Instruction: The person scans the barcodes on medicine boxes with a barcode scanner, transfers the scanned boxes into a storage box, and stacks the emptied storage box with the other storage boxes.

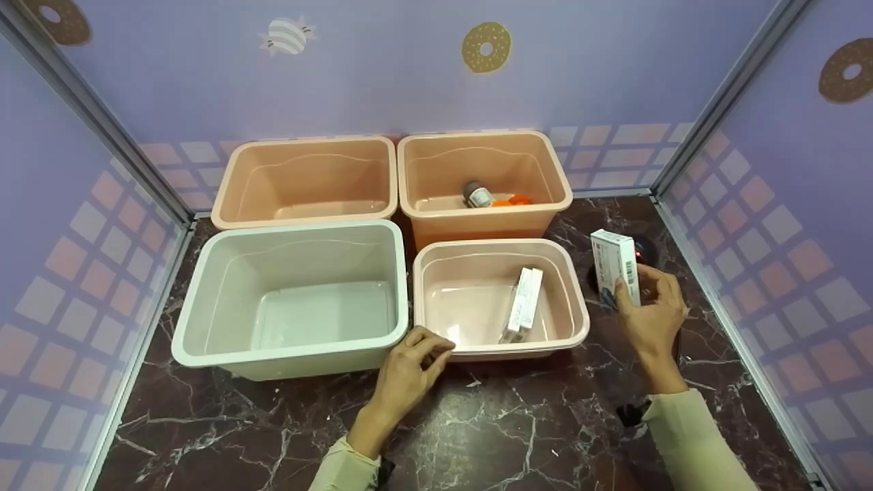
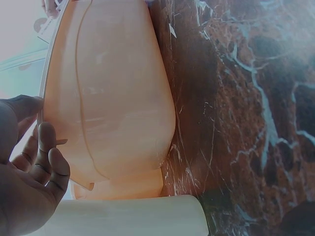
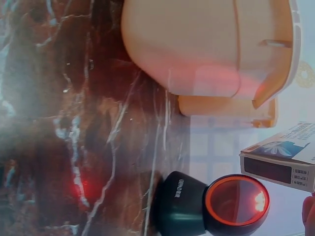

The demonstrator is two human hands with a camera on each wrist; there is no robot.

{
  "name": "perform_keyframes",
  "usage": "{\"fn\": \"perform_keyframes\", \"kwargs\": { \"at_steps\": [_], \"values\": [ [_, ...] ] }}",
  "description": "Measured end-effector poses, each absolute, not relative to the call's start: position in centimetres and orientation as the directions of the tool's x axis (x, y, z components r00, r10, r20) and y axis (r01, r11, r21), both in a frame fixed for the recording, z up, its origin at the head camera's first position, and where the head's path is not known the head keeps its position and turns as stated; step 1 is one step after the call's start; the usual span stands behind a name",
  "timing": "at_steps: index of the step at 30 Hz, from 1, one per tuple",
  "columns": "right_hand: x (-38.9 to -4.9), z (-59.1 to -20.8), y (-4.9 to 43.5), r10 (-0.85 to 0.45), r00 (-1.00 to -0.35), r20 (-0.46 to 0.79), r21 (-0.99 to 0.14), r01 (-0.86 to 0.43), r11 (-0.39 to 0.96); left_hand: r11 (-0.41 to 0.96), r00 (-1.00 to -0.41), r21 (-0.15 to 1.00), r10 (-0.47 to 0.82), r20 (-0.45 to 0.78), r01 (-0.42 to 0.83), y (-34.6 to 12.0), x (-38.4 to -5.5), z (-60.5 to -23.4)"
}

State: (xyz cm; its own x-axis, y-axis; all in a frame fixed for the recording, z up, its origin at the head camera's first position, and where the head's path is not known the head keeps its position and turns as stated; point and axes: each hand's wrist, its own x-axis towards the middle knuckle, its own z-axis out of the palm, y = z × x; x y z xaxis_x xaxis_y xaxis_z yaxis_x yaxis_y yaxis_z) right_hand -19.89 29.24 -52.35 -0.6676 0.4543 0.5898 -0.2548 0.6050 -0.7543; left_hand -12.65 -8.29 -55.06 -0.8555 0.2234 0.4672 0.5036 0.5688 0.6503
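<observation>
In the head view my right hand (image 1: 653, 310) holds a small white medicine box (image 1: 615, 262) upright, thumb on one side and fingers on the other. The right wrist view shows the box (image 3: 280, 157) with a blue flower print, close beside the round red-lit face of a black scanner (image 3: 211, 204). My left hand (image 1: 408, 365) pinches the near-left corner rim of a pale pink bin (image 1: 501, 349); the left wrist view has its fingers (image 2: 47, 135) right at that rim. Two slim white boxes (image 1: 524, 303) lie side by side inside this bin.
A pale grey-green bin (image 1: 290, 354) stands left of the pink one. Behind are two peach bins; the right one (image 1: 484, 213) holds a brown bottle (image 1: 479, 195) and orange items (image 1: 513, 201). Patterned walls (image 1: 382, 75) enclose the dark marbled tabletop (image 1: 477, 429).
</observation>
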Motion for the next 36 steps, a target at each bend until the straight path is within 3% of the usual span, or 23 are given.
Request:
{"fn": "perform_keyframes", "kwargs": {
  "at_steps": [18, 26, 36],
  "values": [
    [-20.5, -49.7, 27.5, 0.443, -0.696, 0.566, -0.786, -0.293, 0.545, 0.568, -0.849, 0.644, 0.216, 0.483, 0.512, -8.2, -12.7, -55.1],
    [-19.3, -46.4, 24.7, 0.416, -0.715, 0.563, -0.803, -0.354, 0.479, 0.573, -0.85, 0.643, 0.212, 0.483, 0.508, -8.2, -12.6, -55.2],
    [-19.7, -45.3, 23.2, 0.379, -0.766, 0.519, -0.842, -0.382, 0.38, 0.56, -0.84, 0.643, 0.21, 0.5, 0.522, -8.2, -12.6, -55.0]
  ]
}}
